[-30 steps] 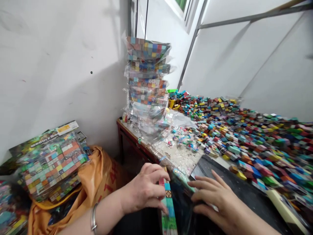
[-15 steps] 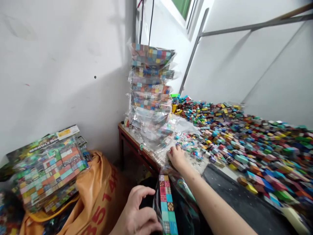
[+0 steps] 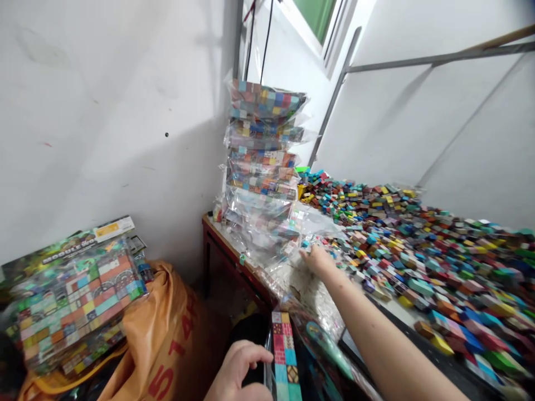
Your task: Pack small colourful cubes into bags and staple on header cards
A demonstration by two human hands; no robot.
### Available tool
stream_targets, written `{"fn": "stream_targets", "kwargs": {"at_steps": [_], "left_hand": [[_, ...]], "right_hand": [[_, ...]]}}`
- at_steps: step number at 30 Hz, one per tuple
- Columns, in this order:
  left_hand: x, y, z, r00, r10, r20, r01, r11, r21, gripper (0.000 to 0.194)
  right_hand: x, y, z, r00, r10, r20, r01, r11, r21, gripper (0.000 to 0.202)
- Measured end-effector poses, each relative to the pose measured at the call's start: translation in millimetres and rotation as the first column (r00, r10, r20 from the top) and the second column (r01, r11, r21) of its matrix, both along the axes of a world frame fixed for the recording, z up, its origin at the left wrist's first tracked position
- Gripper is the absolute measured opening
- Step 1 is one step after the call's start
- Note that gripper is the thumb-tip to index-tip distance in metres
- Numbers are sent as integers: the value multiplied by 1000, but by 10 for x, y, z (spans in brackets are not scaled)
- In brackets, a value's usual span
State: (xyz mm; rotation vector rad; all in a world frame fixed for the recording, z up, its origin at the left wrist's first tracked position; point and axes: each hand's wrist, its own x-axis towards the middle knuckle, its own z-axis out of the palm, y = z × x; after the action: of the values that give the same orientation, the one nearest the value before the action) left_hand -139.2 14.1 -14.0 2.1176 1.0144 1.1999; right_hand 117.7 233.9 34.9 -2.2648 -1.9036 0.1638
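At the bottom centre, my left hand (image 3: 244, 370) curls its fingers at the edge of a clear plastic bag (image 3: 268, 370). Inside the bag a row of patterned square blocks (image 3: 285, 356) stands on edge, beside a dark printed sheet or card (image 3: 326, 345). My right hand (image 3: 318, 260) reaches forward over the table to small colourful pieces (image 3: 306, 245) near the foot of a tall stack. Its fingers are bent together, and their tips are partly hidden, so I cannot make out what they hold.
A tall stack of plastic-wrapped block sets (image 3: 261, 167) stands at the table's (image 3: 238, 267) corner. Loose coloured blocks (image 3: 418, 245) are heaped on the right. On the left, packed block sets (image 3: 83, 306) lie on an orange sack (image 3: 167, 334). A metal bar (image 3: 397, 62) crosses the wall.
My right hand has moved a little to the right and farther over the small pieces. My left hand has shifted slightly lower and right beside the bag. The camera view has shifted slightly.
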Motion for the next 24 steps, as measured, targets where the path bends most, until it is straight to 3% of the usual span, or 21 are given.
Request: {"fn": "stream_targets", "kwargs": {"at_steps": [3,7,16,21,24], "left_hand": [[13,24,-52,999,23,44,-19,997,-74,23],[69,38,-219,999,40,18,-41,997,68,10],[11,-15,-340,996,-84,32,82,994,73,19],[62,-17,-429,996,-83,33,81,995,66,18],[52,-18,-305,997,-77,29,74,993,92,24]], "right_hand": [[-29,-16,-70,999,-25,-42,23,999,-46,28],[46,-100,-53,986,-45,-160,35,997,-68,26],[568,-492,386,861,-97,-499,121,993,15,25],[588,-534,383,898,-100,-428,115,993,8,26],[503,-383,281,945,-84,-315,88,996,-2,28]]}}
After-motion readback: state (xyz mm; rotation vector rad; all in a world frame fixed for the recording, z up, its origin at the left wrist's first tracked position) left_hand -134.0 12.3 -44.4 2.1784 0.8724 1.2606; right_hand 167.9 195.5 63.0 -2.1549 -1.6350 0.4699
